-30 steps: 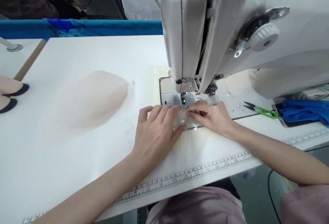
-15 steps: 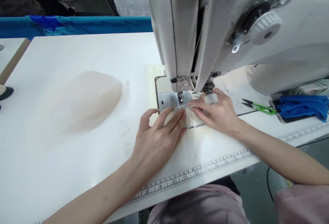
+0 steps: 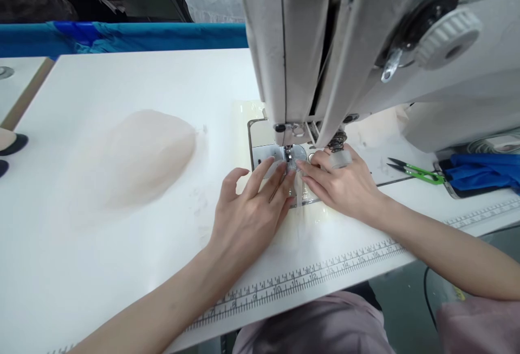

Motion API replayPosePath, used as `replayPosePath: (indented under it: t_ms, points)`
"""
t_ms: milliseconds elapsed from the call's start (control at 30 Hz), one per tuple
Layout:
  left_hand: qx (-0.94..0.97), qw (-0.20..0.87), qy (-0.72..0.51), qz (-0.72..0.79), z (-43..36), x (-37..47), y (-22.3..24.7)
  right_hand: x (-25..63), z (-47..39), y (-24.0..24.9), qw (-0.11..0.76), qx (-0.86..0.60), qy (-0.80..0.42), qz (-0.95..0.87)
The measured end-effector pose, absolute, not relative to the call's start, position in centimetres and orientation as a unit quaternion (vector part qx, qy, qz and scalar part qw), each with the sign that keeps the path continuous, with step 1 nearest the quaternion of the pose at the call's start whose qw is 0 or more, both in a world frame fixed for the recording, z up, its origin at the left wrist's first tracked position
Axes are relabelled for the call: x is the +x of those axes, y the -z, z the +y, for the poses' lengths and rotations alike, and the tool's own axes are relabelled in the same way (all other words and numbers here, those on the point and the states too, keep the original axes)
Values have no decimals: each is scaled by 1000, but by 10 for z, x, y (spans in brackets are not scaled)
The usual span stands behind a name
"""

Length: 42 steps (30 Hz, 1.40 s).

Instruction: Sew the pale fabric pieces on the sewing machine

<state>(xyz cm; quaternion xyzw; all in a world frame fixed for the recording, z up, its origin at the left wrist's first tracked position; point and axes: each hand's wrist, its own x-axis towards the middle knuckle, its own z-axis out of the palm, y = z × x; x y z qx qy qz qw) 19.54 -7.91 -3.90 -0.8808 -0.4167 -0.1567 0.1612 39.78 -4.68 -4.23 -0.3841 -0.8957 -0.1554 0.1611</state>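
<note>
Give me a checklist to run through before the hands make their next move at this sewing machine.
1. Left hand well away from the presser foot: not ok, its fingertips look very close.
2. Right hand well away from it: not ok, fingertips also close.
3. Clear strip lined up under the needle: cannot tell.
4. Green snips apart from both hands: ok.
5. Blue cloth away from the presser foot: ok.

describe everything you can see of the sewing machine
The machine fills the upper right, running out of frame: pale, hard-looking casing, dark slot down the front, ribbed white knob on the side. Its metal foot is over a shiny plate. Left hand and right hand are near the foot, contact unclear.
</note>
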Motion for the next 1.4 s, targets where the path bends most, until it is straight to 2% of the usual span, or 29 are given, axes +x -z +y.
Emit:
replayPosePath:
  t_ms: [933,1233,1300,1400]
  points:
    - [-880,85,177,-432,-71,194,39,399,-47,43,134,-398,188,-888]
    - [-883,132,181,-412,-69,192,35,403,-45,39,151,-399,170,-888]
    - [-888,144,181,-398,-73,189,25,407,-47,34,177,-379,140,-897]
    - [-903,86,149,-394,-83,184,10,412,-52,23,183,-322,-20,-929]
